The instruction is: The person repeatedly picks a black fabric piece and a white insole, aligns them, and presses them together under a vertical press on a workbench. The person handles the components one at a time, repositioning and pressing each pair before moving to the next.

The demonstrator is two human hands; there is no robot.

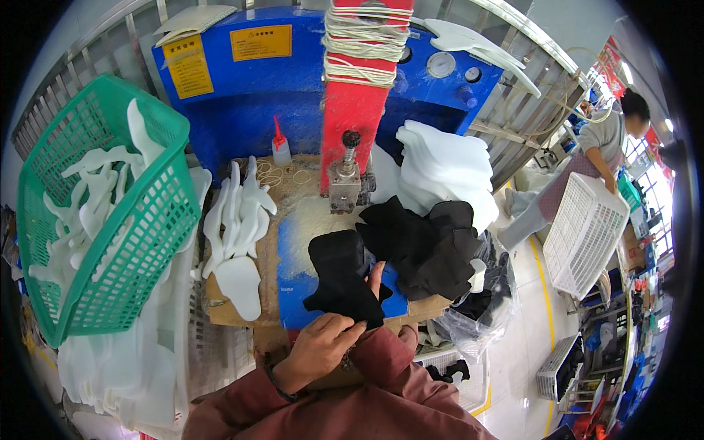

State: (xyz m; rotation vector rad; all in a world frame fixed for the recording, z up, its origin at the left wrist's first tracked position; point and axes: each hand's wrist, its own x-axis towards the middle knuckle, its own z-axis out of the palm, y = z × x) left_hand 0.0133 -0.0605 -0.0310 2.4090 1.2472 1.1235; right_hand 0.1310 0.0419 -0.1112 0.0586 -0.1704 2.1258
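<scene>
A black fabric-like cut piece with an irregular outline lies over the blue work plate in front of me. Thumb and fingers of my left hand pinch its lower edge. My right hand grips the same piece at its right side; most of that hand is hidden beneath the material. Just above the piece is the metal head of a red machine arm. Close to my right hand, a loose heap of black cut pieces rests at the plate's right.
White shaped foam sheets are stacked behind the black heap. More white pieces lie at the left, beside a green basket of them. A red-capped bottle stands behind. At right, a person carries a white crate.
</scene>
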